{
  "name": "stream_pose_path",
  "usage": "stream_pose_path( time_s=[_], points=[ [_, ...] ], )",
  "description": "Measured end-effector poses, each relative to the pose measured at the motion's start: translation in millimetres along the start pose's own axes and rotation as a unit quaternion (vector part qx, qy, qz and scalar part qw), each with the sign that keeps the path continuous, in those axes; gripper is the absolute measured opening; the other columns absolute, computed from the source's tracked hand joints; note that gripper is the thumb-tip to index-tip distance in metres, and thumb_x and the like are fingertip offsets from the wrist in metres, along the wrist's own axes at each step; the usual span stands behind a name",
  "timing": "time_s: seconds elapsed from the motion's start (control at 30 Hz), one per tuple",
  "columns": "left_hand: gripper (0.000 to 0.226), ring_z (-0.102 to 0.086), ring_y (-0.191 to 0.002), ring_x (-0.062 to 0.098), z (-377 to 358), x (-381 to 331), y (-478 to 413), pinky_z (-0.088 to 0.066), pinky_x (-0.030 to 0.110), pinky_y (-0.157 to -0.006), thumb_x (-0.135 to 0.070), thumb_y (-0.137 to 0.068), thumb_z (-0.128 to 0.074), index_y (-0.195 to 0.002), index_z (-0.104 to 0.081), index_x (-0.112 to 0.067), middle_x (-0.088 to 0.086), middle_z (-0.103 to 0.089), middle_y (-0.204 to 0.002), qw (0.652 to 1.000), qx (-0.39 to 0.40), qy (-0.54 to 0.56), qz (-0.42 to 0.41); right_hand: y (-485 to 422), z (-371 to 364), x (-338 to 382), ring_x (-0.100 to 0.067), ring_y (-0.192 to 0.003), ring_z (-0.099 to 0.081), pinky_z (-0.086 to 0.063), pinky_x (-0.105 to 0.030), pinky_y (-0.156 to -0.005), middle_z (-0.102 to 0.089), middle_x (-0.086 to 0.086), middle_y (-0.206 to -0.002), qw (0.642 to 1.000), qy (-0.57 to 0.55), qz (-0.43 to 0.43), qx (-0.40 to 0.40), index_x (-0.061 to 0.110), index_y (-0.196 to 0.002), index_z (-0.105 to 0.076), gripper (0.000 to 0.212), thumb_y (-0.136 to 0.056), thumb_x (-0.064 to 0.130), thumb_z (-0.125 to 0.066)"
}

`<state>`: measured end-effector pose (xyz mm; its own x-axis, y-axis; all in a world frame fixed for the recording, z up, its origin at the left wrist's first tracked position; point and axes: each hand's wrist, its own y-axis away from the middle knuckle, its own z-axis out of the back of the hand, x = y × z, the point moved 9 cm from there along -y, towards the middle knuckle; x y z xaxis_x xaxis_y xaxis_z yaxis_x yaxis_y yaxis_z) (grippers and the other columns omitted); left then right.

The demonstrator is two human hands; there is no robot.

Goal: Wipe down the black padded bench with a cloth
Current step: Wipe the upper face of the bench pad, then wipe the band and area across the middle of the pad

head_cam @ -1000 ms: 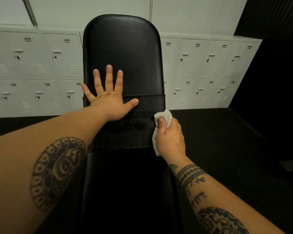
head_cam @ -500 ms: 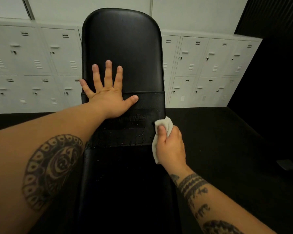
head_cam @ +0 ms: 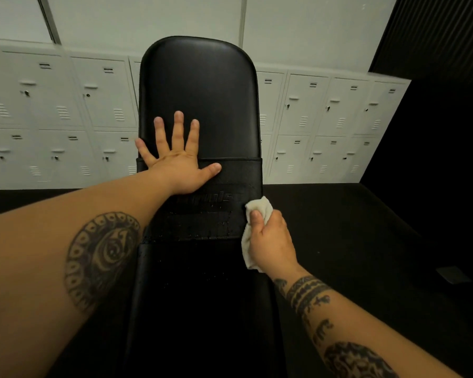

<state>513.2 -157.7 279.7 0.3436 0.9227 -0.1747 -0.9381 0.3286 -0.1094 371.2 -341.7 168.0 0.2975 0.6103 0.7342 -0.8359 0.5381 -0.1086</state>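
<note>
Lockers (head_cam: pixel 66 110): white doors in two rows along the back wall, behind the bench on both sides.
Left hand (head_cam: pixel 179 165): flat on the bench, palm down, fingers straight and spread wide. It holds nothing. It presses where the smooth far pad meets the band.
Bench (head_cam: pixel 200 88): black and padded, right in the middle. It is long and thin. Its long way runs from the person straight out toward the lockers. The far end is round.
Band (head_cam: pixel 238 175): a rougher black strip across the bench, between the far pad and the near pad.
Writing (head_cam: pixel 210 198): raised black letters on the band. The last ones look like "uls". The first ones are under the left hand, so the whole word cannot be read.
Specks (head_cam: pixel 221 225): tiny shiny dots on the band, maybe drops of water.
Cloth (head_cam: pixel 260 207): small, white and bunched up. It touches the right edge of the bench, at the band.
Right hand (head_cam: pixel 271 241): fingers and thumb curled tight round the cloth, just off the right side of the bench.
Hands: apart, one on each side of the writing.
Next move: I think a wipe comes next. Almost all of the bench lies to the left of the cloth, so the right hand would need to push left across the band, then along the long way.
Floor (head_cam: pixel 352 227): dark, on the right.
</note>
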Motion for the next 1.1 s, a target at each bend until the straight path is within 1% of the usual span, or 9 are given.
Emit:
stream_pose_path(
  time_s=[0.2,0.33,0.4,0.57,0.67,0.77,0.83,0.93,1.1],
  points=[
    [0.088,0.031,-0.150,0.030,22,6,7,0.009,0.070,-0.117,-0.069,-0.097,-0.040,-0.160,0.014,-0.039,-0.008,0.034,-0.164,0.996,0.071,0.051,0.012,-7,42,32,-0.030,-0.109,-0.057,-0.046,-0.040,-0.088,-0.056,-0.013,-0.123,0.984,0.155,0.009,0.093,0.010,-0.130,-0.047,0.056,-0.100,0.055,-0.035],
    [0.071,-0.001,-0.157,0.027,72,4,25,-0.001,0.069,-0.119,-0.049,-0.102,-0.047,-0.163,-0.015,-0.032,-0.003,-0.006,-0.171,0.994,-0.034,0.092,0.038,6,66,72,-0.025,-0.102,-0.057,-0.045,-0.036,-0.082,-0.057,-0.008,-0.120,0.997,-0.050,-0.002,0.055,0.014,-0.133,-0.046,0.050,-0.099,0.049,-0.036],
    [0.054,-0.031,-0.149,0.028,83,0,41,-0.023,0.054,-0.121,-0.041,-0.102,-0.051,-0.153,-0.043,-0.026,0.002,-0.034,-0.163,0.981,-0.080,0.174,0.015,11,61,90,-0.025,-0.109,-0.055,-0.045,-0.038,-0.089,-0.055,-0.008,-0.128,0.984,-0.163,-0.024,0.062,0.017,-0.136,-0.045,0.047,-0.099,0.043,-0.033],
    [0.046,-0.067,-0.108,0.020,44,-13,91,-0.056,0.041,-0.089,-0.059,-0.099,-0.051,-0.127,-0.064,-0.024,-0.001,-0.071,-0.121,0.836,0.120,0.535,0.033,31,25,139,-0.032,-0.100,-0.068,-0.055,-0.052,-0.090,-0.070,-0.010,-0.113,0.895,-0.404,-0.121,0.144,0.023,-0.125,-0.060,0.057,-0.085,0.062,-0.047],
    [0.050,-0.073,-0.103,0.026,38,6,96,-0.058,0.047,-0.092,-0.056,-0.093,-0.062,-0.130,-0.062,-0.023,0.005,-0.075,-0.113,0.806,0.072,0.585,0.044,46,6,166,-0.025,-0.102,-0.070,-0.054,-0.044,-0.093,-0.074,-0.007,-0.110,0.865,-0.433,-0.081,0.238,0.024,-0.119,-0.068,0.058,-0.099,0.064,-0.032],
    [0.047,-0.066,-0.111,0.027,41,63,98,-0.054,0.049,-0.098,-0.043,-0.093,-0.069,-0.133,-0.059,-0.021,0.004,-0.068,-0.126,0.813,-0.041,0.568,0.121,46,9,166,-0.015,-0.097,-0.065,-0.050,-0.033,-0.081,-0.071,0.000,-0.114,0.905,-0.355,-0.007,0.234,0.024,-0.117,-0.071,0.047,-0.103,0.053,-0.037],
    [0.045,-0.059,-0.116,0.026,46,104,106,-0.049,0.043,-0.097,-0.041,-0.095,-0.067,-0.133,-0.057,-0.018,0.000,-0.062,-0.129,0.834,-0.107,0.515,0.166,19,33,138,-0.013,-0.097,-0.060,-0.048,-0.030,-0.082,-0.068,0.000,-0.116,0.959,-0.267,0.002,0.094,0.024,-0.113,-0.069,0.024,-0.098,0.038,-0.056],
    [0.027,-0.060,-0.107,0.027,52,152,120,-0.050,0.042,-0.088,-0.040,-0.098,-0.063,-0.119,-0.060,-0.023,0.003,-0.064,-0.115,0.843,-0.202,0.454,0.206,-11,59,82,-0.025,-0.114,-0.058,-0.050,-0.040,-0.098,-0.061,-0.005,-0.129,0.984,-0.155,-0.072,-0.044,0.024,-0.126,-0.063,0.037,-0.090,0.033,-0.068],
    [0.010,-0.060,-0.099,0.022,22,148,111,-0.050,0.038,-0.081,-0.038,-0.099,-0.062,-0.105,-0.059,-0.031,-0.003,-0.062,-0.100,0.835,-0.175,0.482,0.200,-26,28,68,-0.034,-0.125,-0.053,-0.046,-0.037,-0.097,-0.057,-0.013,-0.137,0.998,-0.034,-0.052,0.009,0.013,-0.142,-0.047,0.058,-0.092,0.036,-0.067]
  ],
)
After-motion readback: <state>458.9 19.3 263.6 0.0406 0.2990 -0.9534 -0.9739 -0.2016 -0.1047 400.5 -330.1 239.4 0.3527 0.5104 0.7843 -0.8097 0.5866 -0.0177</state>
